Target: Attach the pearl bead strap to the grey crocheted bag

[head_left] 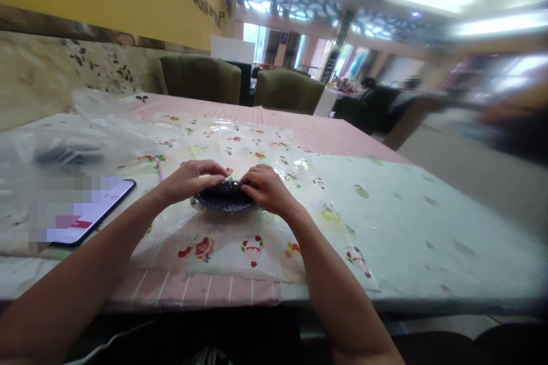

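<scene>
A small dark piece [225,201] with a braided, knitted-looking blue-grey side and a shiny upper edge lies near the middle of the table. Its shape resembles a pouch with a dark hollow, though blur hides the detail. My left hand [194,178] has its thumb and fingers closed at the left part of the upper edge. At the right end, my right hand [268,187] pinches the same edge with fingers bent. Both forearms rest near the table's front. Beneath the piece spreads a clear plastic sheet [252,225] printed with fruit.
To the left lies a lit phone or tablet [103,211], with a crumpled clear plastic bag [115,120] behind it holding something dark. A thin pink stick [160,171] lies beside my left hand. Green chairs [289,88] stand beyond the table; a blurred person [406,100] sits farther right.
</scene>
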Available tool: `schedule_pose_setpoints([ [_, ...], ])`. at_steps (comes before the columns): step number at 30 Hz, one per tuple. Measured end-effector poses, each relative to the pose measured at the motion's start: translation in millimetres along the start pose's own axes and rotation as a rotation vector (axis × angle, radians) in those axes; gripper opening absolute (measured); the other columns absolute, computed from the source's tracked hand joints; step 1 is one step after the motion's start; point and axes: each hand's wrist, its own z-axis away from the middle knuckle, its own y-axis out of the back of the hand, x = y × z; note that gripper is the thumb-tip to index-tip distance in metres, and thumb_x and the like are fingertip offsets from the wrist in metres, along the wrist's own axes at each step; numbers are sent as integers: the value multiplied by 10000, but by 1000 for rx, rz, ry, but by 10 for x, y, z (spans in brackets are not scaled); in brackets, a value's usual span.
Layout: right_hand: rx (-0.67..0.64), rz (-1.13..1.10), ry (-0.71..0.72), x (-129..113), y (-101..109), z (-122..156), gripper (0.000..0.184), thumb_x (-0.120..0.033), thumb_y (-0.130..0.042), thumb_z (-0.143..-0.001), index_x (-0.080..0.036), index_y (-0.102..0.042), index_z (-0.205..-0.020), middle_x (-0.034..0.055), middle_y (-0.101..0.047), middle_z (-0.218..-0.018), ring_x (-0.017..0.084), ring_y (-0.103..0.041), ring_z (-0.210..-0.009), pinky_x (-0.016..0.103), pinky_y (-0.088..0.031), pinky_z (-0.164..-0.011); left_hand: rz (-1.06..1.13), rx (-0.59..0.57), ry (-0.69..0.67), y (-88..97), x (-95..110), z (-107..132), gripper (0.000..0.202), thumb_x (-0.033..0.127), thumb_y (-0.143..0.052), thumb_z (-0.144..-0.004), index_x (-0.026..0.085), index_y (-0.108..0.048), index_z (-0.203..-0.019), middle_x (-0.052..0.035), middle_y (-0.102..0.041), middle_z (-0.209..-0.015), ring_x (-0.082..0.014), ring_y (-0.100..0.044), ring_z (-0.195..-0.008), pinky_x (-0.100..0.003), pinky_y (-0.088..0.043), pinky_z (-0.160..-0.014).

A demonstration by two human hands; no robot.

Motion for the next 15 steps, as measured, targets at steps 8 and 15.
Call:
schedule_pose_setpoints([
  [8, 223, 2, -119, 81, -25, 15, 91, -163, -602, -838, -186, -643, -760, 29, -656, -772, 183, -556, -798, 345, -382, -835, -106, 256, 141, 278, -378, 234, 292, 426, -627, -771, 167, -713, -875, -34, -689, -764, -165, -605, -712, -263, -443, -660],
  [15, 238, 15, -162, 110, -47, 18, 99, -177, -598, -827, -197, -630, -736, 29, -643, -754, 194, -551, -799, 363, -376, -838, -295, -56, 172, 12, -579, 458, 288, 376, -600, -757, 198, -736, -939, -58, -709, -863, -188, -646, -757, -263, -463, -693],
])
